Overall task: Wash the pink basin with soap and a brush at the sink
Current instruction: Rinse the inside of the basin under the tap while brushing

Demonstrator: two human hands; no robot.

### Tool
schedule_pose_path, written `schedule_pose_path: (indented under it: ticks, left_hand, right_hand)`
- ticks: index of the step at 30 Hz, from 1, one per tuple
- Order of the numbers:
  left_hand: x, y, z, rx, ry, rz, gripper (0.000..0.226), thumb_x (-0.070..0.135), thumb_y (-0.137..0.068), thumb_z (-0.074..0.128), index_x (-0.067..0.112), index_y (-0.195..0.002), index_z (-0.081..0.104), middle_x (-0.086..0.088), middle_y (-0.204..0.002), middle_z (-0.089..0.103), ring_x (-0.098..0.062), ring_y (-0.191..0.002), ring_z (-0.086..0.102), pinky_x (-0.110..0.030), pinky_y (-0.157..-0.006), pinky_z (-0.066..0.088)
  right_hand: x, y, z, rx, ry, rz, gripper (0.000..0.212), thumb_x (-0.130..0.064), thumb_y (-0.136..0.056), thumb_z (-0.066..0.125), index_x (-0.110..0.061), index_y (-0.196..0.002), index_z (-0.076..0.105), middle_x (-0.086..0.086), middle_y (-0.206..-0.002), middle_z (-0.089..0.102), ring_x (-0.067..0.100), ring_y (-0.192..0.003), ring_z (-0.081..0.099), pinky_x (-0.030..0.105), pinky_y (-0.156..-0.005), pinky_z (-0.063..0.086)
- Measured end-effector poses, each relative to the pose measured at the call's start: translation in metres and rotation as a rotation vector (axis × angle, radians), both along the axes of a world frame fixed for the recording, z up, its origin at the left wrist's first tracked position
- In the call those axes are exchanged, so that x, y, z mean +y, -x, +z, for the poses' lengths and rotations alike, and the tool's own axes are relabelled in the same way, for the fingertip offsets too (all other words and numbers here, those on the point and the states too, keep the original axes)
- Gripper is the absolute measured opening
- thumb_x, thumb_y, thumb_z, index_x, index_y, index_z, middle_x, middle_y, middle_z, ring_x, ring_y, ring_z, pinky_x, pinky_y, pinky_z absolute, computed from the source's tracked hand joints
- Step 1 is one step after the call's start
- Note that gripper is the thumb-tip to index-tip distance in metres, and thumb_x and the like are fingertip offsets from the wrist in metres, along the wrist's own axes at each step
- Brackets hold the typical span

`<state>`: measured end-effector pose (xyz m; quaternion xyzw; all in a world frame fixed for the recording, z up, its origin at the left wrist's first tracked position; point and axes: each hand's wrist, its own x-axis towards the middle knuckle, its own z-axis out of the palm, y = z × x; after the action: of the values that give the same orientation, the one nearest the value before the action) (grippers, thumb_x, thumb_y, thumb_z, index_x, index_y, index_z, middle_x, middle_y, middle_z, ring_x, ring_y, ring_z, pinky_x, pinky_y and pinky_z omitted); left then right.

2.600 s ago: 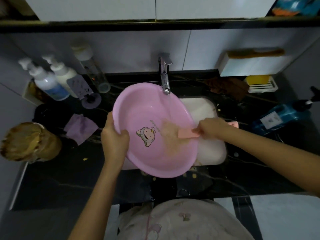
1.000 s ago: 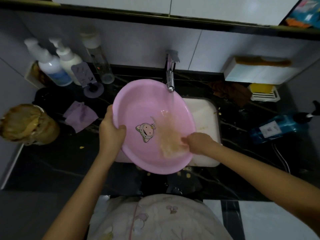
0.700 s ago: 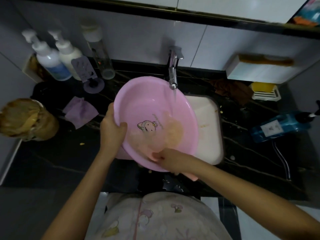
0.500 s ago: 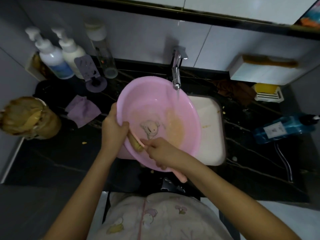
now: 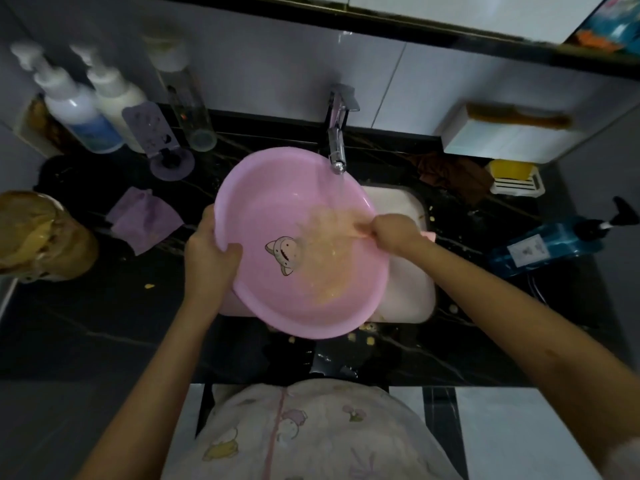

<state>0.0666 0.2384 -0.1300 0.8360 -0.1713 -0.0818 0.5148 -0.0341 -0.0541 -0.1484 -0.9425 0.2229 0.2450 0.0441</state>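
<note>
The pink basin (image 5: 277, 206) with a cartoon cat print sits tilted over the white sink (image 5: 408, 292). My left hand (image 5: 209, 254) grips its left rim, thumb inside. My right hand (image 5: 394, 233) holds a pink brush at the basin's right rim; only the handle end (image 5: 428, 235) shows behind the hand, and the bristle end is blurred in foamy yellowish water (image 5: 329, 251). Water runs from the chrome tap (image 5: 337, 147) into the basin.
Pump bottles (image 5: 79, 116) and a clear bottle (image 5: 188, 105) stand at the back left. A purple cloth (image 5: 143, 220) lies left of the basin. A blue bottle (image 5: 547, 244) lies on the right. A yellow soap on a rack (image 5: 512, 178) and a brown rag (image 5: 453, 174) sit at the back right.
My right hand has swept with the brush from the basin's lower left, near my left hand, across to its right rim. The basin has turned a little in my left hand.
</note>
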Motion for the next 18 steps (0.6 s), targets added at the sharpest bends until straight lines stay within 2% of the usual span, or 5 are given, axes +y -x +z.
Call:
schedule_pose_path:
  ticks: [3, 7, 11, 15, 18]
  left_hand:
    - [0.001, 0.000, -0.001, 0.010, -0.011, 0.009, 0.064, -0.009, -0.075, 0.054, 0.018, -0.133, 0.047, 0.001, -0.103, 0.059, -0.013, -0.092, 0.056, -0.018, -0.070, 0.044]
    - [0.000, 0.001, 0.000, -0.015, -0.025, 0.012, 0.064, -0.009, -0.076, 0.054, 0.017, -0.134, 0.047, 0.003, -0.103, 0.058, -0.003, -0.088, 0.052, -0.004, -0.066, 0.039]
    - [-0.001, 0.002, 0.002, -0.027, -0.032, 0.009, 0.062, -0.010, -0.075, 0.054, 0.016, -0.132, 0.048, 0.002, -0.102, 0.058, -0.001, -0.086, 0.051, -0.003, -0.065, 0.039]
    - [0.000, 0.001, -0.001, -0.012, -0.020, 0.022, 0.062, -0.008, -0.075, 0.055, 0.017, -0.131, 0.049, 0.000, -0.101, 0.060, -0.011, -0.089, 0.056, -0.011, -0.067, 0.041]
    - [-0.003, 0.001, -0.002, -0.022, -0.007, 0.034, 0.061, -0.007, -0.076, 0.055, 0.019, -0.131, 0.048, -0.002, -0.104, 0.062, -0.014, -0.091, 0.058, -0.015, -0.069, 0.044]
  right_hand:
    - [-0.010, -0.011, 0.006, -0.127, -0.024, -0.063, 0.047, -0.052, -0.099, 0.030, -0.013, -0.095, 0.057, 0.008, -0.089, 0.058, 0.027, -0.088, 0.058, 0.030, -0.067, 0.034]
    - [-0.030, -0.002, 0.012, 0.048, 0.020, 0.117, 0.042, -0.048, -0.099, 0.034, -0.029, -0.128, 0.057, 0.008, -0.114, 0.062, 0.028, -0.104, 0.059, 0.030, -0.072, 0.039]
    - [-0.041, 0.021, 0.023, 0.098, 0.016, 0.113, 0.040, -0.035, -0.099, 0.038, -0.053, -0.133, 0.042, 0.004, -0.115, 0.061, 0.026, -0.103, 0.059, 0.031, -0.072, 0.043]
    - [-0.039, 0.073, 0.011, 0.100, -0.325, -0.110, 0.018, -0.051, -0.092, 0.049, -0.060, -0.104, 0.059, -0.005, -0.114, 0.065, 0.021, -0.101, 0.061, 0.036, -0.089, 0.049]
    - [-0.018, 0.103, -0.001, 0.104, -0.493, -0.113, 0.035, -0.028, -0.094, 0.053, -0.058, -0.111, 0.058, -0.013, -0.101, 0.066, 0.012, -0.089, 0.062, 0.031, -0.083, 0.049]
